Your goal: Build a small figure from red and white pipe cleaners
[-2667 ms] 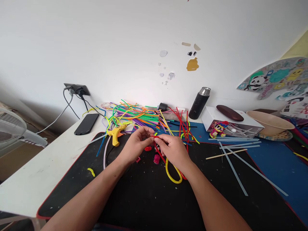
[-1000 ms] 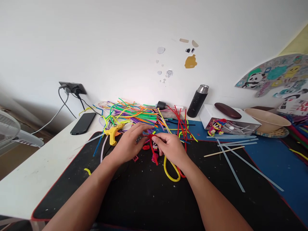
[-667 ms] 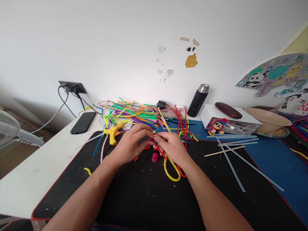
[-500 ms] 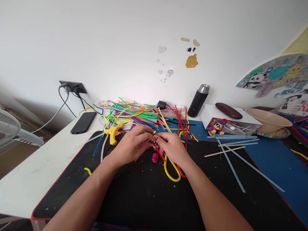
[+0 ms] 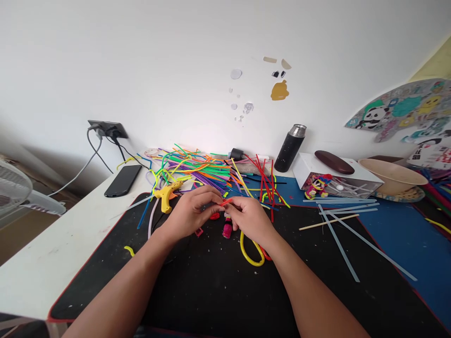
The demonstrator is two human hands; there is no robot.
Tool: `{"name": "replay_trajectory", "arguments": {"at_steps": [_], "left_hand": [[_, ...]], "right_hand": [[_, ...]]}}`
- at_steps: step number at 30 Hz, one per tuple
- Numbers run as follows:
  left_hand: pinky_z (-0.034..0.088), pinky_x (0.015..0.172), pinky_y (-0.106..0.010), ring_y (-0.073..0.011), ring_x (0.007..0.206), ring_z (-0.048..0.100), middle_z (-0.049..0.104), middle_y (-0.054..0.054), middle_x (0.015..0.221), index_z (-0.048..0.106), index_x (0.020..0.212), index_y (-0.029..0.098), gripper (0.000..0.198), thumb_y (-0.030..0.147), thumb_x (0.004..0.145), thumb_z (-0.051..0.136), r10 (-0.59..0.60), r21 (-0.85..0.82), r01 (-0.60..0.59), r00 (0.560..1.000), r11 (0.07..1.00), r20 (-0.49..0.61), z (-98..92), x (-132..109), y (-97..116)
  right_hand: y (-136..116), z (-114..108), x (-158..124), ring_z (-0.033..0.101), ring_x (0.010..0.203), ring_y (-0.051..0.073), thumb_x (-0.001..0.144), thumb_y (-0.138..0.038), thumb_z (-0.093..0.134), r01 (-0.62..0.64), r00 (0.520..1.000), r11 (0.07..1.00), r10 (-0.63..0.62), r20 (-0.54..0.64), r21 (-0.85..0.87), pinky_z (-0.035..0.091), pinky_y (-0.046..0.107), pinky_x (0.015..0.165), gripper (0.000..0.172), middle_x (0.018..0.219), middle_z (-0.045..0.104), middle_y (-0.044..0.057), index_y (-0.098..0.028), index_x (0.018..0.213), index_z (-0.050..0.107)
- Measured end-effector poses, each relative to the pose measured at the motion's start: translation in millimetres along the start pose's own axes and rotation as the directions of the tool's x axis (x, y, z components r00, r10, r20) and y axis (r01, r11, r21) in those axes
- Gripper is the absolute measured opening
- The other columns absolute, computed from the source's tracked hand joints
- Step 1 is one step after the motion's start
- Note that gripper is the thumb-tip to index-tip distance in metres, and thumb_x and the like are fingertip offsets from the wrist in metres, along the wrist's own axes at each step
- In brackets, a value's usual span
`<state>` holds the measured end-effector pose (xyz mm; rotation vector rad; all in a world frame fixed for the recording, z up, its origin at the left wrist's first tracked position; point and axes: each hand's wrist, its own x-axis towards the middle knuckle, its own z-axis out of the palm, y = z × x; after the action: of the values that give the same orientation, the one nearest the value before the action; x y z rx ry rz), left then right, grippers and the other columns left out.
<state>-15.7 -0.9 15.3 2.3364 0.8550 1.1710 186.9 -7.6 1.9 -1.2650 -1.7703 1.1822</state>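
A red pipe cleaner (image 5: 226, 202) is pinched between both hands, just above the black mat (image 5: 211, 291). My left hand (image 5: 193, 209) is closed on its left end, my right hand (image 5: 250, 217) on the right part. Below the fingertips lies a small magenta piece (image 5: 227, 229), its upper part half covered by my right fingers. Small red pieces (image 5: 214, 216) rest beside my left fingers. A bent yellow pipe cleaner loop (image 5: 252, 262) pokes out under my right hand, with a red one partly hidden behind it.
A yellow glue gun (image 5: 165, 195) lies left of a heap of coloured pipe cleaners (image 5: 207, 169). Red pipe cleaners (image 5: 264, 176), a black flask (image 5: 289, 149), a white box (image 5: 306, 171) and a small doll (image 5: 318, 186) stand behind. Clear glue sticks (image 5: 338, 244) lie right; a phone (image 5: 123, 180) left.
The red pipe cleaner has turned from slanting down between my hands to lying nearly level at the fingertips. A purple strand seen at my left fingers no longer shows there.
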Motion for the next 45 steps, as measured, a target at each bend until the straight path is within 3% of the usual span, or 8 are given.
{"name": "replay_trajectory", "arguments": {"at_steps": [7,14,21,25,28,31,39,45], "left_hand": [[0.048,0.068,-0.026,-0.0155,0.071,0.061,0.069,-0.003,0.077,0.070,0.084,0.017,0.026,0.041,0.095,0.070,-0.249,-0.118,0.244,0.968,0.963,-0.035,0.4,-2.8,-3.5],[0.043,0.057,-0.022,-0.0106,0.059,0.053,0.063,0.001,0.067,0.066,0.078,0.015,0.036,0.048,0.082,0.082,-0.554,-0.503,0.505,0.830,0.702,0.059,1.7,2.9,-2.3],[0.041,0.050,-0.021,-0.0087,0.049,0.052,0.061,0.003,0.059,0.062,0.075,0.016,0.039,0.046,0.076,0.086,-0.652,-0.654,0.570,0.743,0.497,0.152,3.6,2.4,-9.2],[0.042,0.051,-0.021,-0.0093,0.052,0.053,0.062,0.005,0.068,0.065,0.103,0.018,0.044,0.040,0.074,0.089,-0.644,-0.696,0.558,0.744,0.451,0.179,6.9,2.6,-7.8],[0.045,0.058,-0.021,-0.0105,0.062,0.056,0.063,0.005,0.076,0.062,0.122,0.022,0.057,0.030,0.073,0.091,-0.602,-0.717,0.475,0.792,0.511,0.096,8.1,1.8,-8.8],[0.050,0.074,-0.024,-0.0146,0.083,0.062,0.066,-0.002,0.090,0.072,0.101,0.019,0.028,0.029,0.079,0.087,-0.525,-0.658,0.410,0.851,0.631,0.027,6.0,0.1,-10.8],[0.054,0.098,-0.041,-0.0259,0.106,0.070,0.075,-0.011,0.117,0.072,0.101,0.019,0.021,0.038,0.092,0.075,-0.419,-0.650,0.429,0.889,0.628,0.182,2.4,-1.5,-3.6],[0.052,0.103,-0.041,-0.0250,0.115,0.067,0.073,-0.011,0.125,0.073,0.120,0.024,0.022,0.028,0.101,0.061,-0.203,-0.305,0.125,0.949,0.944,-0.240,0.9,-3.1,-3.8]], "right_hand": [[-2.6,3.0,-2.9,0.063,0.047,0.014,0.102,-0.043,0.058,0.107,0.994,0.981,-0.102,0.040,-0.162,0.038,0.023,0.051,0.032,0.052,0.063,-0.002,-0.021,0.091,0.079],[-6.4,3.4,-5.2,0.063,0.050,0.014,0.102,-0.035,0.059,0.197,0.980,0.954,-0.189,0.053,-0.227,0.037,0.023,0.056,0.027,0.052,0.065,-0.003,-0.022,0.084,0.076],[-8.7,3.7,-5.8,0.059,0.052,0.013,0.104,-0.034,0.057,0.271,0.962,0.927,-0.265,0.060,-0.257,0.036,0.024,0.058,0.030,0.054,0.065,-0.003,-0.021,0.087,0.078],[-11.2,3.5,-6.7,0.059,0.051,0.013,0.103,-0.032,0.058,0.276,0.961,0.934,-0.268,0.064,-0.227,0.037,0.024,0.057,0.028,0.053,0.064,-0.004,-0.022,0.089,0.080],[-11.5,3.2,-7.7,0.058,0.048,0.012,0.103,-0.035,0.058,0.248,0.969,0.954,-0.241,0.060,-0.168,0.039,0.023,0.056,0.029,0.050,0.061,-0.004,-0.021,0.090,0.080],[-9.7,2.8,-7.9,0.060,0.047,0.013,0.102,-0.038,0.059,0.215,0.977,0.970,-0.211,0.043,-0.113,0.041,0.023,0.056,0.029,0.051,0.059,-0.005,-0.020,0.094,0.079],[-5.8,-0.2,-6.1,0.061,0.045,0.014,0.101,-0.042,0.059,0.163,0.987,0.987,-0.163,0.008,-0.008,0.040,0.023,0.050,0.030,0.051,0.054,-0.005,-0.020,0.097,0.078],[-6.3,-0.4,-6.0,0.063,0.044,0.014,0.102,-0.043,0.058,0.120,0.993,0.992,-0.120,0.016,0.033,0.042,0.022,0.051,0.032,0.050,0.055,-0.005,-0.019,0.090,0.074]]}}
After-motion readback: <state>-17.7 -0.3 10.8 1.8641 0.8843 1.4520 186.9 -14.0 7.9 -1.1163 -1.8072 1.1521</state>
